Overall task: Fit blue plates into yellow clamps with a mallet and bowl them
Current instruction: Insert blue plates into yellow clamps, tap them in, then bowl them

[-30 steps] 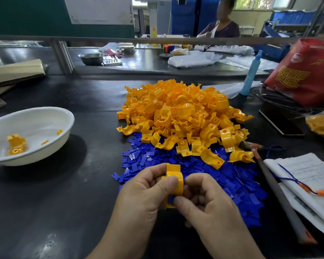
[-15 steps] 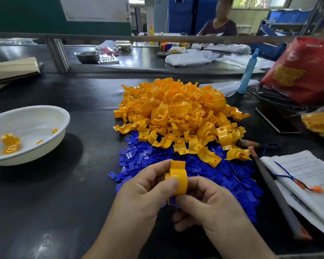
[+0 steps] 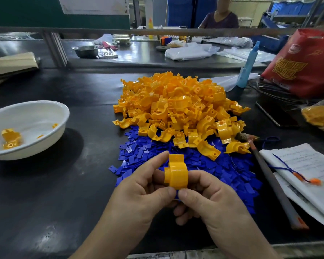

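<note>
The left hand and the right hand are close together, with both thumbs almost touching. Both hands pinch one yellow clamp with bent fingers. The left hand holds its left side. The right hand holds its right side and bottom edge. A bit of blue shows under the clamp, between the thumbs. I cannot tell if it is a plate in the clamp.

Just behind the hands lies the pile of blue plates. Behind that is the big heap of yellow clamps, and it spills over the blue ones.

To the right, the mallet lies near the right hand, with its head by the heap. Papers lie just beside the mallet.

To the left is a wide stretch of dark table. The white bowl sits well apart from the hands, with a finished clamp inside. The near edge of the table runs under the wrists.
</note>
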`<control>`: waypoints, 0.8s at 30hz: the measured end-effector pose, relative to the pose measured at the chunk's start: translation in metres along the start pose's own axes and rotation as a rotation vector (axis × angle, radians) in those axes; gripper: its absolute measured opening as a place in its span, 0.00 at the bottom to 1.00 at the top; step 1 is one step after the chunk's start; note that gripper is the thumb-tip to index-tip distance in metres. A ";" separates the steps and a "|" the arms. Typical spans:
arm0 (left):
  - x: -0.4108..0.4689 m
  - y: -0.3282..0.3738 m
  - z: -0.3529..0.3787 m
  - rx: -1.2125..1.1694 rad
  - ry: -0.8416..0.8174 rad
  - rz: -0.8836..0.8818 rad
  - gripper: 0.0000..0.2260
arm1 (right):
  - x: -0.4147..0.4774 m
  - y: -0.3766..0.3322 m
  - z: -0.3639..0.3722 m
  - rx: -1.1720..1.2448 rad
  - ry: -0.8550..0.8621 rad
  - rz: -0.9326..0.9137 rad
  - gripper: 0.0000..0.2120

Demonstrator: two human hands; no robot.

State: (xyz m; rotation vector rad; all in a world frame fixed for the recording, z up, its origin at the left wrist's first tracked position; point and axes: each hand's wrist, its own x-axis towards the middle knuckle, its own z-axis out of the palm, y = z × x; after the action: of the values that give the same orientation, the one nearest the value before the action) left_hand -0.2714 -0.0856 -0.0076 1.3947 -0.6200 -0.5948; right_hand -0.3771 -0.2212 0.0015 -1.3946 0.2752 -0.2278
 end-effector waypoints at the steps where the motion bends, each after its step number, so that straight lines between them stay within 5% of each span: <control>1: -0.001 0.000 0.001 0.018 0.015 0.011 0.27 | -0.001 0.001 0.000 0.000 0.003 -0.001 0.09; 17: -0.005 0.000 0.008 0.022 0.155 0.081 0.26 | -0.005 0.000 0.009 -0.098 0.054 0.021 0.10; 24: -0.023 0.003 -0.004 0.571 0.117 0.260 0.36 | -0.009 -0.008 0.001 -0.250 0.075 0.013 0.05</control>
State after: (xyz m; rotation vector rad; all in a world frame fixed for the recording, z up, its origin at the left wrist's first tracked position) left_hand -0.2846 -0.0668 -0.0059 1.8239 -0.9030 -0.1231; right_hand -0.3852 -0.2187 0.0098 -1.6330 0.3852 -0.2410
